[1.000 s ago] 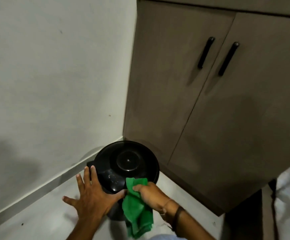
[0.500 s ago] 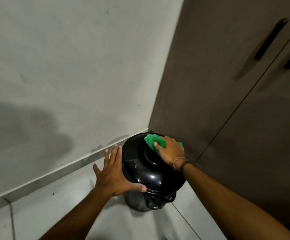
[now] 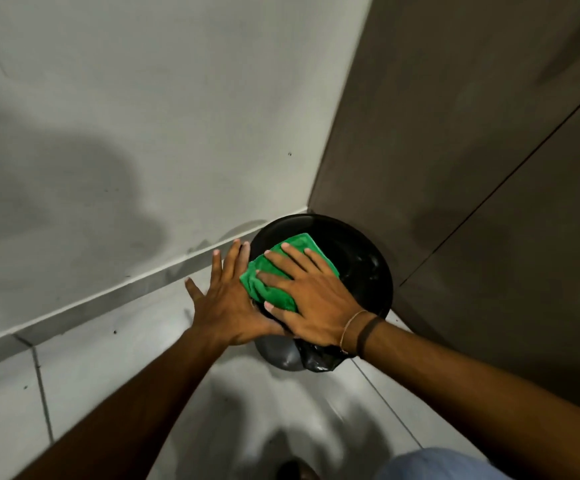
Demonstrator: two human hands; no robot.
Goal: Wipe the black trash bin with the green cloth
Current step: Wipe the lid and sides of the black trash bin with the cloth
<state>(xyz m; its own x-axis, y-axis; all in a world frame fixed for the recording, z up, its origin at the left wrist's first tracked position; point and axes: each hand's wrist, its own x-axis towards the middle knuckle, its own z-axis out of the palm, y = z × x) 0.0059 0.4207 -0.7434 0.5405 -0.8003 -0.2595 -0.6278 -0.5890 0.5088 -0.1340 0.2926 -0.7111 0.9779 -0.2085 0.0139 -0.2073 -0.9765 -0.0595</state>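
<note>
Against the corner of wall and cabinet stands the black trash bin (image 3: 357, 258). Your right hand (image 3: 311, 299) presses the green cloth (image 3: 281, 271) flat on its lid, fingers spread; your left hand (image 3: 228, 299), open, braces its side. Uneven pressure could tip the bin.

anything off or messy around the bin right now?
Little stands out. The black bin liner bunches out unevenly below the lid of the black trash bin on the near side. Small dark specks dot the floor. The right hand presses the green cloth flat; the left hand braces the side.
</note>
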